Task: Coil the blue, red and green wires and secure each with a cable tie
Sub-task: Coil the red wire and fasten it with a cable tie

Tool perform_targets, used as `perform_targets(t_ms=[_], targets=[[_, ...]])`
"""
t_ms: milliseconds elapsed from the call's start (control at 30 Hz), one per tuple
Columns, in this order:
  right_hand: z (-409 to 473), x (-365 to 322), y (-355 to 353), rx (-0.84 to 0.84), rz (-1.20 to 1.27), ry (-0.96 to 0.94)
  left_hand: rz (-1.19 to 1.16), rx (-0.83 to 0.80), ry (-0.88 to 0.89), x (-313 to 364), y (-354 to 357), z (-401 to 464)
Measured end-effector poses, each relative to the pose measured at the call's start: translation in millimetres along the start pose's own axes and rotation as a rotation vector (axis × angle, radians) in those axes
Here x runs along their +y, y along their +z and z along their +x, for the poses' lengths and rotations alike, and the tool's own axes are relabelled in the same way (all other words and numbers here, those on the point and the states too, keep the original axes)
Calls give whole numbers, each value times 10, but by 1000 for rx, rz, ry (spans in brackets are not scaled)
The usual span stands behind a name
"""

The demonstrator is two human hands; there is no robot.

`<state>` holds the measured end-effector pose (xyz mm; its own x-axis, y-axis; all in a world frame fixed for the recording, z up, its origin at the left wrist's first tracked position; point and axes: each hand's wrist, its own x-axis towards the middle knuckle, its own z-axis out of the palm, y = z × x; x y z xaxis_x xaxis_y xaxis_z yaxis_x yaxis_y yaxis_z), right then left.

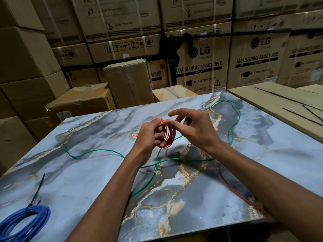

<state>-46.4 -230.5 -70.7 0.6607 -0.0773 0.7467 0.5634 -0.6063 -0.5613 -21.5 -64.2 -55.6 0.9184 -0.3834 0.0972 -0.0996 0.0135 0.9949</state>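
Left hand: the left hand (148,135) is hovering above the middle of the marbled table (90,172), its fingers curling through a small coil of red wire (168,135) and holding it upright.
Right hand: the right hand (192,126) is meeting the coil from the right, thumb and a fingertip pinching at its top strands, the index finger stretching out loosely above.
Red wire: a loose tail (232,187) is trailing across the table toward the near right edge, passing under the right forearm.
Green wire: the green wire (97,151) is lying uncoiled, looping across the tabletop.
Blue wire: the blue wire (22,222) is sitting coiled at the near left corner, a black cable tie (37,191) fastened around it.
Surroundings: stacked cardboard boxes (199,65) are standing behind the table.
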Motion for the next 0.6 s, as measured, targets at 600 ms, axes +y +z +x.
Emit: perform_targets(t_ms=[600], targets=[[68,-74,-81,-437,406,304,-378,8,-55,43,-66,-30]])
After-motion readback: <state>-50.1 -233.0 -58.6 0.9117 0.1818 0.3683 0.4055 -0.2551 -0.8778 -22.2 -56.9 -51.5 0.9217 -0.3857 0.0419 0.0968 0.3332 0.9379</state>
